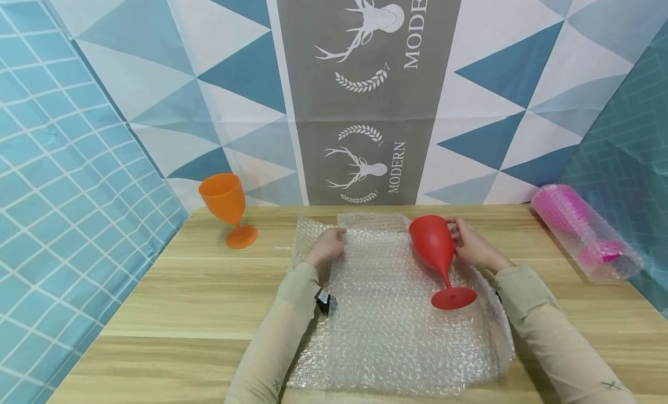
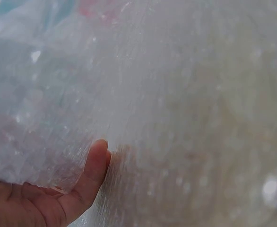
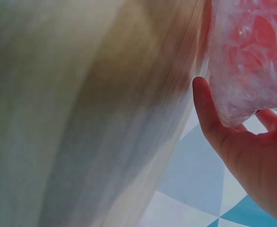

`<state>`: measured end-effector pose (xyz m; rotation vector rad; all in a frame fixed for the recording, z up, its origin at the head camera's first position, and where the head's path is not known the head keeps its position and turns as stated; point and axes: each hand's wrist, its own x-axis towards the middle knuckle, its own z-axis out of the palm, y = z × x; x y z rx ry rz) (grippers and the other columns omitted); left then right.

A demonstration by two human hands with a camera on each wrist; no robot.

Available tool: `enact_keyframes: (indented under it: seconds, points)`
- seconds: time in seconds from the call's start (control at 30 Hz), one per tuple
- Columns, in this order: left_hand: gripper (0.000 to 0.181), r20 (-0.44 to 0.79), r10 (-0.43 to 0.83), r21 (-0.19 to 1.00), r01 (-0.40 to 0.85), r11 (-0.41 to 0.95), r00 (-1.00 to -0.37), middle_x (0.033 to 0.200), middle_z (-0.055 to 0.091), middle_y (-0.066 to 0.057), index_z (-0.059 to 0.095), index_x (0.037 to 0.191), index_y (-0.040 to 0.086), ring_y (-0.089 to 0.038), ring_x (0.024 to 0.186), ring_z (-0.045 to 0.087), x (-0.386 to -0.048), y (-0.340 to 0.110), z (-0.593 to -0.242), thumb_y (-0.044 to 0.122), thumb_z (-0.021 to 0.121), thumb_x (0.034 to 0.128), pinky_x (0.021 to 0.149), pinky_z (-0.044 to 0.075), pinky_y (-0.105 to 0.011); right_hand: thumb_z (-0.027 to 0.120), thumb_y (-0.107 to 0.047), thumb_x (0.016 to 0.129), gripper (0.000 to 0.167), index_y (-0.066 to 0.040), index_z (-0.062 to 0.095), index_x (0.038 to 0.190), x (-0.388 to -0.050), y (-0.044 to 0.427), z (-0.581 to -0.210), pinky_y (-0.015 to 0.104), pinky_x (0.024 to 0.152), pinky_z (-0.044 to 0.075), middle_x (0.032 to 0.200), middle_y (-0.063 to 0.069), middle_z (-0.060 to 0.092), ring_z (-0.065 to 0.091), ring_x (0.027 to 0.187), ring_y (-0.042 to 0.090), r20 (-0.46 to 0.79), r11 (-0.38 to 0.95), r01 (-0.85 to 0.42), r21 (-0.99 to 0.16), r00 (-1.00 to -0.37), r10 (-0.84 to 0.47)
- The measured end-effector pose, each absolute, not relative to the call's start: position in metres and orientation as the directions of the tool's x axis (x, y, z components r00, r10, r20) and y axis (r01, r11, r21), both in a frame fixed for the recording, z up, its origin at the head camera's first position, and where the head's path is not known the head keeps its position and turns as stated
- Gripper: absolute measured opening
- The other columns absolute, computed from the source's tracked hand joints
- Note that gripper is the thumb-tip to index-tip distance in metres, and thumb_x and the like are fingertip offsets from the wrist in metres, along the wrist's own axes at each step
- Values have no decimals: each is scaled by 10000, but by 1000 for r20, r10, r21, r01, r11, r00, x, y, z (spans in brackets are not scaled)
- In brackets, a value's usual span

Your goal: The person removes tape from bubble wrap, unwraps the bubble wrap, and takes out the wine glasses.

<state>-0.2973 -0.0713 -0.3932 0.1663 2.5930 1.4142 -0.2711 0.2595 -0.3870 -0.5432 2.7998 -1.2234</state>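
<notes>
A red plastic goblet (image 1: pixel 432 241) lies on a sheet of bubble wrap (image 1: pixel 386 334), its bowl toward the wall and its round foot toward me. At the sheet's far left part, my left hand (image 1: pixel 329 246) pinches the bubble wrap; in the left wrist view the thumb (image 2: pixel 95 165) shows against it. My right hand (image 1: pixel 475 244) is beside the goblet's bowl. In the right wrist view, the edge of the bubble wrap (image 3: pixel 242 85) sits between its thumb and fingers, with red showing through. Some right fingertips are hidden behind the wrap.
An orange goblet (image 1: pixel 224 201) stands upright at the back left of the wooden table (image 1: pixel 209 311). At the far right lies a pink goblet (image 1: pixel 574 218) rolled in bubble wrap. A patterned cloth wall (image 1: pixel 250 56) rises behind the table.
</notes>
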Motion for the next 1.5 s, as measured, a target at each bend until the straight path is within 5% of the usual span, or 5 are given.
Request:
enact_keyframes:
  seconds: [0.57, 1.03, 1.5]
  points:
    - [591, -130, 188, 827, -2, 562, -973, 1208, 538, -197, 423, 1316, -30, -265, 986, 537, -296, -72, -390, -97, 503, 734, 902, 449, -379, 502, 75, 781, 685, 88, 190, 1391, -273, 262, -386, 529, 831, 473, 1188, 325, 376, 487, 1046, 463, 5, 744, -206, -635, -965, -263]
    - [588, -111, 173, 829, 5, 560, -979, 1099, 574, -185, 439, 1297, -48, -208, 809, 528, -297, -71, -392, -111, 498, 716, 675, 483, -248, 494, 49, 801, 628, 188, 189, 1332, -275, 265, -387, 520, 809, 481, 1183, 386, 399, 458, 1056, 500, -7, 762, -215, -611, -961, -276]
    - [589, -123, 183, 833, -2, 553, -975, 1129, 569, -183, 429, 1308, -36, -225, 851, 544, -298, -72, -393, -103, 498, 727, 753, 490, -298, 495, -1, 823, 669, 143, 147, 1376, -275, 268, -383, 498, 844, 462, 1298, 390, 303, 412, 1084, 456, -131, 764, -105, -636, -962, -241]
